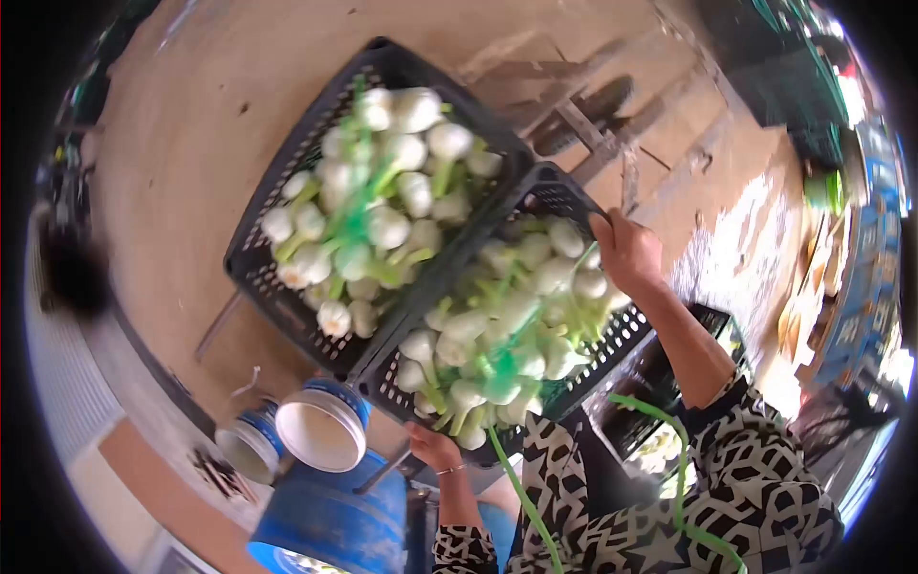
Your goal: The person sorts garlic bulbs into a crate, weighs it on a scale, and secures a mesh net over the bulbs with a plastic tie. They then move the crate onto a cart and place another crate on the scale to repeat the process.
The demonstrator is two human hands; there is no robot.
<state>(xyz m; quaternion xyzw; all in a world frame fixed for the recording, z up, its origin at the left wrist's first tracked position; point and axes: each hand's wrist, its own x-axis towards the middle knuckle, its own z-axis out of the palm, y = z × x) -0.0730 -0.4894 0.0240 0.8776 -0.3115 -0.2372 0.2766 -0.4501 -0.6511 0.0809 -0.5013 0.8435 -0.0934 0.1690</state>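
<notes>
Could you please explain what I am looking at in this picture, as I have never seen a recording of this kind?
There is no machine here. A person wears a camera on the head, and it looks forward and down at their own two bare hands. The wide lens bends the edges of the picture.

The left hand grips the near rim of a black plastic lattice crate, and the right hand grips its far corner. The crate is full of white round bulbs with green stalks. Against it lies a second black crate, filled with the same bulbs, over the brown ground. At the lower left stands a blue plastic drum with a round white lid.
</notes>
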